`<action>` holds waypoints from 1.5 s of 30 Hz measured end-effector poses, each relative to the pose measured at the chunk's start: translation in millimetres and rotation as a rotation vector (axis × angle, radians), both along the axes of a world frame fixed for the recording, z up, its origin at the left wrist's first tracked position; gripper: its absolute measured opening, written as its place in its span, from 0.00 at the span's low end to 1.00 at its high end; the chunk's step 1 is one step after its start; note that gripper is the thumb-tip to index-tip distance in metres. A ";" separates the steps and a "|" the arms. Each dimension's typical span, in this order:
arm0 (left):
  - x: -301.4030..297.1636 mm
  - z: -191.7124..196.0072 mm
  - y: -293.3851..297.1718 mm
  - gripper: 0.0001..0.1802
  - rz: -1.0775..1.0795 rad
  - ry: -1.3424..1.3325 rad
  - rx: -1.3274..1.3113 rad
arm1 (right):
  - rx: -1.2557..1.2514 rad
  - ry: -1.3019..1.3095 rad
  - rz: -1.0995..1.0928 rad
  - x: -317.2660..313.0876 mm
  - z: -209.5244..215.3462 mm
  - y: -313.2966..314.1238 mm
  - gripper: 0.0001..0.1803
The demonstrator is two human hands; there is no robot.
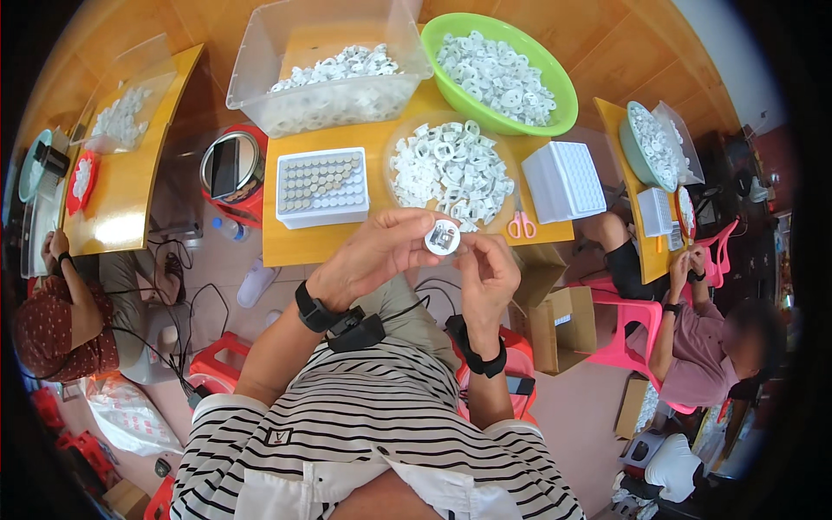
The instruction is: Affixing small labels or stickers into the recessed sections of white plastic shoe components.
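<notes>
My left hand [386, 256] pinches a small round white plastic part [443, 237] with shiny metal pieces set in its face. At the part's right rim are the closed fingertips of my right hand [487, 270]; their exact grip is partly hidden. The part is held up just in front of the table's near edge. Beyond it, a shallow round tray [397, 130] holds a heap of white plastic pieces. To the left stands a white box [322, 216] with rows of round grey pieces. Pink-handled scissors [521, 225] lie right of the heap.
A clear bin [325, 111] and a green basin [563, 91], both with white pieces, stand at the back. A white gridded box [568, 182] is at right. Cartons [562, 334] and cables [186, 321] lie below. Two people work at side tables [169, 113].
</notes>
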State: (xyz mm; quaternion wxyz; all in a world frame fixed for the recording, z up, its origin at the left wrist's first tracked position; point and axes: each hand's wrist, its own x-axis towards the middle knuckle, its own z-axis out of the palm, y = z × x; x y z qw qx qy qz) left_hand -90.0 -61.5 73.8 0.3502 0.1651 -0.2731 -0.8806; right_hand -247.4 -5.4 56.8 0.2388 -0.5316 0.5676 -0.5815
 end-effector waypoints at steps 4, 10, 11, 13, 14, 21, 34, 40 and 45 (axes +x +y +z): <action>0.2 0.7 4.1 0.16 0.015 0.005 -0.009 | -0.017 0.002 0.002 2.0 4.7 2.8 0.06; -0.6 1.2 5.2 0.16 -0.003 -0.004 0.032 | -0.017 0.031 0.013 -0.2 2.3 4.2 0.06; -0.8 0.1 5.4 0.16 -0.001 -0.004 0.046 | -0.012 0.039 0.014 -0.4 1.5 4.7 0.06; -1.2 -1.5 5.6 0.16 0.001 -0.003 0.059 | -0.012 0.032 0.019 -0.1 0.6 5.0 0.07; -1.2 -2.0 5.7 0.16 0.003 -0.010 0.059 | -0.011 0.025 0.024 0.4 0.3 5.1 0.07; 14.0 0.1 9.5 0.15 0.055 -0.043 0.036 | -0.017 0.038 0.081 11.9 -5.0 -3.8 0.07; 122.8 -55.0 61.2 0.17 0.447 -0.014 0.216 | 0.008 0.329 0.345 88.5 0.1 -70.8 0.06; 130.3 -57.3 60.0 0.17 0.511 0.020 0.269 | 0.061 0.545 0.250 114.8 -10.0 -95.8 0.03; 133.6 -59.5 52.4 0.17 0.498 0.030 0.259 | 0.079 0.609 0.221 120.4 -15.1 -97.3 0.03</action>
